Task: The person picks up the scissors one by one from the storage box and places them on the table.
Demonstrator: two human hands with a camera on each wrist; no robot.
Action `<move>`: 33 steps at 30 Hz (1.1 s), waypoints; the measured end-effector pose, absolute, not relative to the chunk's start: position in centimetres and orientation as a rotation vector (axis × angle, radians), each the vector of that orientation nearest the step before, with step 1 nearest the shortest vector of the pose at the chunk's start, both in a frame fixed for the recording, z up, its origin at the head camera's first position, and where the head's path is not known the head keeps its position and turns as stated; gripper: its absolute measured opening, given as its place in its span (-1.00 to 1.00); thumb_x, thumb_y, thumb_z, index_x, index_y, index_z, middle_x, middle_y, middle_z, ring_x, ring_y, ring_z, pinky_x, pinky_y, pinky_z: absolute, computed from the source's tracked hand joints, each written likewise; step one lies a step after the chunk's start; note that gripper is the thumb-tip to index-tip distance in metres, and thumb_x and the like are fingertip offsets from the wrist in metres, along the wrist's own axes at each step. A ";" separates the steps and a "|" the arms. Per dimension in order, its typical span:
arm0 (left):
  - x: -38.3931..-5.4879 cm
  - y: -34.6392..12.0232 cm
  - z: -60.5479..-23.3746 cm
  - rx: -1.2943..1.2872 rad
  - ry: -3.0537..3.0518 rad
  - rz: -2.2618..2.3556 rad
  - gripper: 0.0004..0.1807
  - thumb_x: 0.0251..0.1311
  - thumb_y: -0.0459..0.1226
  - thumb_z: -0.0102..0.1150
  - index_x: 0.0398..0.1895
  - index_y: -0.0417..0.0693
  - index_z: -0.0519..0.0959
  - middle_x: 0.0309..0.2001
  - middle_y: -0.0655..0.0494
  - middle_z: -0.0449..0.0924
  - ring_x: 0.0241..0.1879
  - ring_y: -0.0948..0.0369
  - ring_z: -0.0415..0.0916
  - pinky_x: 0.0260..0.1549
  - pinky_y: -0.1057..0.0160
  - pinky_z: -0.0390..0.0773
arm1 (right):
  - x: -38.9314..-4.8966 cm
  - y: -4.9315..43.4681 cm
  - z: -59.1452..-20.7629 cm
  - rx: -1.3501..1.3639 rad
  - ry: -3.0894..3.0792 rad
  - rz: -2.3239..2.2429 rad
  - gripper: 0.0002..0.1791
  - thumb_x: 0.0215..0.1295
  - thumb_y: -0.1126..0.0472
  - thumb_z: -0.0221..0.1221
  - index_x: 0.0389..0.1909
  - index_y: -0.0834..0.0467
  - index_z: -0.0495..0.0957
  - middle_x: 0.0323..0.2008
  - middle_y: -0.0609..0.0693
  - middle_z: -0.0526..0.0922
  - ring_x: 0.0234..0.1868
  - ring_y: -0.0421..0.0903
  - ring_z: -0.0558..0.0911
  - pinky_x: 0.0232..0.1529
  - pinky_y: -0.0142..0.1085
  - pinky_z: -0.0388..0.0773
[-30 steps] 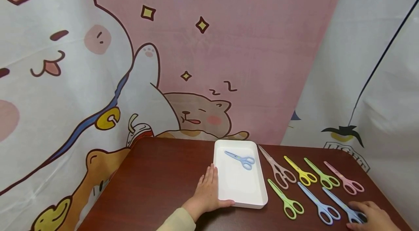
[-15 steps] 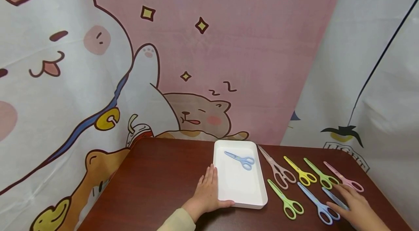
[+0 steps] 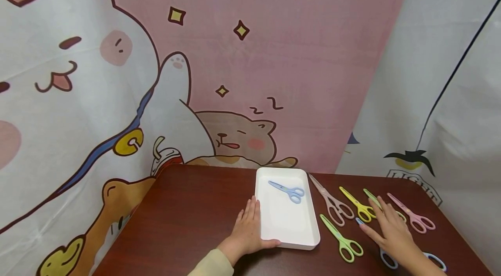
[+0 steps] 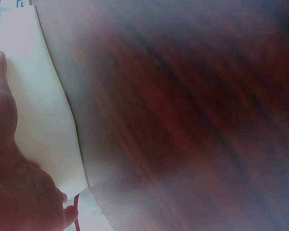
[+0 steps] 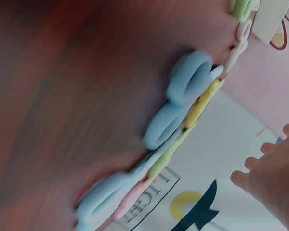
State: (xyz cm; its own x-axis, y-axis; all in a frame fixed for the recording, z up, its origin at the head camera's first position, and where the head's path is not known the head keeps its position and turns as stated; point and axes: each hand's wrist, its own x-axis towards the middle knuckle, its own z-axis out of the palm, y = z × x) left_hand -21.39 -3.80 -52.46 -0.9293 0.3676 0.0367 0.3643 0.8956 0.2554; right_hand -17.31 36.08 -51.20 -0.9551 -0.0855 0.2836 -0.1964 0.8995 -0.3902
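A white tray (image 3: 288,224) holds one pair of light blue scissors (image 3: 288,191). My left hand (image 3: 247,233) rests against the tray's left side with straight fingers, its thumb along the near edge; the left wrist view shows it pressed to the tray wall (image 4: 48,106). My right hand (image 3: 394,233) hovers over the scissors on the right with fingers spread, holding nothing. It partly covers two blue pairs and the far green scissors (image 3: 372,195). In the right wrist view, the blue scissors' handles (image 5: 188,79) lie on the table, apart from the right hand (image 5: 274,175).
Right of the tray lie greyish-pink scissors (image 3: 332,206), yellow scissors (image 3: 354,200), pink scissors (image 3: 415,216) and near green scissors (image 3: 340,239). The dark red-brown table (image 3: 188,215) reaches back to a cartoon-printed cloth (image 3: 305,71).
My right hand has moved left and away from me, from the rightmost blue scissors to above the middle of the scissors. My left hand and the tray have stayed still.
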 end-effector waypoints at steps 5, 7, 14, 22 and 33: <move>-21.6 -3.8 -53.2 0.604 3.064 0.407 0.48 -0.35 0.63 -0.10 0.46 -0.30 -0.08 0.49 -0.23 -0.18 0.47 -0.05 -0.12 0.32 -0.08 0.13 | -18.2 34.1 -50.7 0.263 -2.787 0.600 -0.07 0.27 -0.10 0.15 0.50 0.10 -0.13 0.45 0.34 -0.11 0.44 0.38 -0.22 0.13 0.47 -0.18; -21.6 -3.8 -53.1 0.610 3.057 0.423 0.48 -0.35 0.62 -0.07 0.45 -0.31 -0.07 0.49 -0.24 -0.17 0.47 -0.07 -0.11 0.32 -0.09 0.13 | -18.5 33.5 -50.7 0.294 -2.761 0.589 -0.07 0.27 -0.09 0.15 0.50 0.06 -0.15 0.46 0.31 -0.10 0.46 0.33 -0.23 0.19 0.44 -0.22; -21.8 -3.8 -53.2 0.585 3.049 0.382 0.49 -0.36 0.64 -0.12 0.47 -0.27 -0.12 0.50 -0.20 -0.24 0.48 -0.02 -0.18 0.34 -0.06 0.09 | -19.5 32.0 -50.3 0.370 -2.704 0.567 -0.05 0.22 -0.08 0.19 0.50 0.01 -0.13 0.48 0.24 -0.08 0.45 0.33 -0.14 0.13 0.45 -0.09; -21.8 -3.7 -53.4 0.596 3.068 0.396 0.49 -0.38 0.64 -0.10 0.47 -0.27 -0.10 0.50 -0.20 -0.22 0.48 -0.01 -0.17 0.33 -0.06 0.11 | -20.8 30.1 -50.0 0.379 -2.728 0.596 -0.07 0.19 -0.13 0.20 0.48 0.04 -0.02 0.44 0.27 0.00 0.41 0.38 -0.03 0.11 0.45 -0.04; -21.4 -3.7 -52.7 0.602 3.057 0.402 0.47 -0.34 0.60 -0.04 0.46 -0.30 -0.08 0.49 -0.23 -0.18 0.47 -0.05 -0.13 0.32 -0.08 0.13 | -22.4 26.4 -49.5 0.461 -2.701 0.572 -0.10 0.11 -0.09 0.29 0.40 0.18 0.16 0.40 0.32 0.10 0.36 0.42 0.09 0.19 0.35 0.02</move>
